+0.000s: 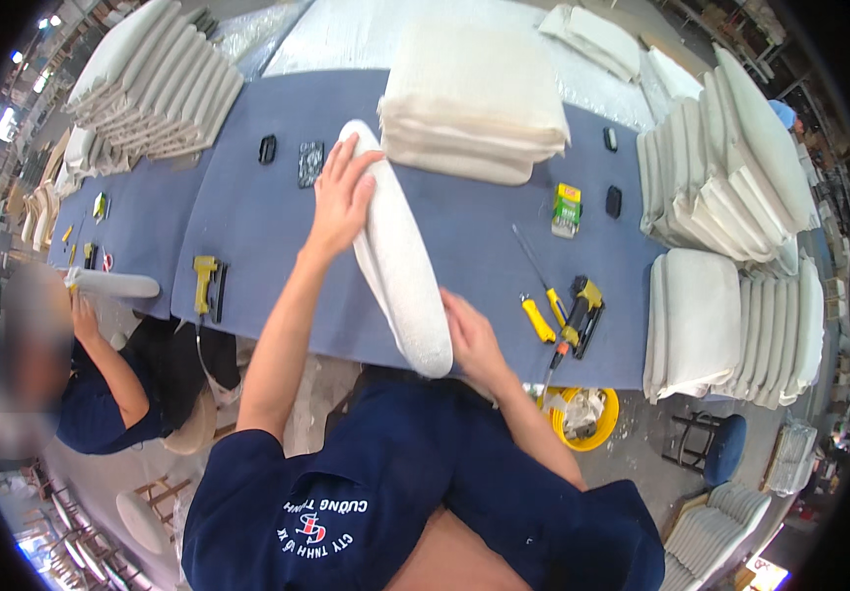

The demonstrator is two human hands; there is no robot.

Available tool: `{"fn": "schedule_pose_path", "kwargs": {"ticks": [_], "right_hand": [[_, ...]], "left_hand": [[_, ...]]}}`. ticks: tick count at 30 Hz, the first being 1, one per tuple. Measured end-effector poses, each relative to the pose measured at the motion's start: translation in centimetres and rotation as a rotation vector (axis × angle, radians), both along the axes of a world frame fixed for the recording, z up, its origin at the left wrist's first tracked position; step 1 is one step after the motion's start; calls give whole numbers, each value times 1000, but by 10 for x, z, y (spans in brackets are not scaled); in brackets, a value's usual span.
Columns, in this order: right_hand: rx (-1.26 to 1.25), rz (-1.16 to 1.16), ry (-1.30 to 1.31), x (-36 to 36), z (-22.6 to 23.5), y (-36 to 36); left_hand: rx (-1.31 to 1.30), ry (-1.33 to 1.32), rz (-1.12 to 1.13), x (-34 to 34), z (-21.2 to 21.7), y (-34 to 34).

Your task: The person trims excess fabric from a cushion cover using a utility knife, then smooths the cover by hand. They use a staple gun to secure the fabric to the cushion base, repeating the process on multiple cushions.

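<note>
A pale grey-white fabric-covered seat pad (401, 261) stands on its narrow edge over the blue table, slanting from far left to near right. My left hand (344, 197) grips its far end, with fingers and thumb pressed over the edge. At the near end, my right hand (471, 340) holds the right side; some of its fingers are hidden by the pad. To the right of it lie a yellow-and-black staple gun (582, 317), a long screwdriver (540, 273) and a yellow-handled tool (537, 319).
Stacked pads stand at the far middle (474, 98), far left (154, 89) and right (720, 167). A green-yellow box (567, 211) and another staple gun (210, 286) lie on the blue table (267, 227). Below its edge is a yellow bucket (607, 422). A co-worker (100, 384) sits at left.
</note>
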State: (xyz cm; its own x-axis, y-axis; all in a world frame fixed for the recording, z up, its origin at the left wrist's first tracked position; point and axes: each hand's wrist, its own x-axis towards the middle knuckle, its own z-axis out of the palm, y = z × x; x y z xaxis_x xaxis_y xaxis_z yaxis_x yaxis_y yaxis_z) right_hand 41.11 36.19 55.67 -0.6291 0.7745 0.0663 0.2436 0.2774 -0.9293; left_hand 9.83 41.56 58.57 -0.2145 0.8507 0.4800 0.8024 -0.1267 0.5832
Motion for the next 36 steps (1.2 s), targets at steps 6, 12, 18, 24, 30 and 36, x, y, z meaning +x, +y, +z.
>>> {"fn": "schedule_pose_path", "kwargs": {"ticks": [6,12,18,24,30,36], "right_hand": [[193,180,-32,18,-45,-38],[-307,-62,1,56,-124,-47],[-624,-646,245,109,-159,27],[-1060,-343,332,71,-119,79],[-1175,-316,-88,91,-190,15],[-643,-674,-309,93,-233,-34]], "left_hand": [[-332,-653,-2,-173,-53,88],[-491,-842,-77,-82,-67,101],[-330,-658,-89,-101,-42,2],[-683,-1541,-165,-115,-138,-182],[-687,-1564,319,-20,-226,-315],[-668,-706,519,-21,-178,-307]]}}
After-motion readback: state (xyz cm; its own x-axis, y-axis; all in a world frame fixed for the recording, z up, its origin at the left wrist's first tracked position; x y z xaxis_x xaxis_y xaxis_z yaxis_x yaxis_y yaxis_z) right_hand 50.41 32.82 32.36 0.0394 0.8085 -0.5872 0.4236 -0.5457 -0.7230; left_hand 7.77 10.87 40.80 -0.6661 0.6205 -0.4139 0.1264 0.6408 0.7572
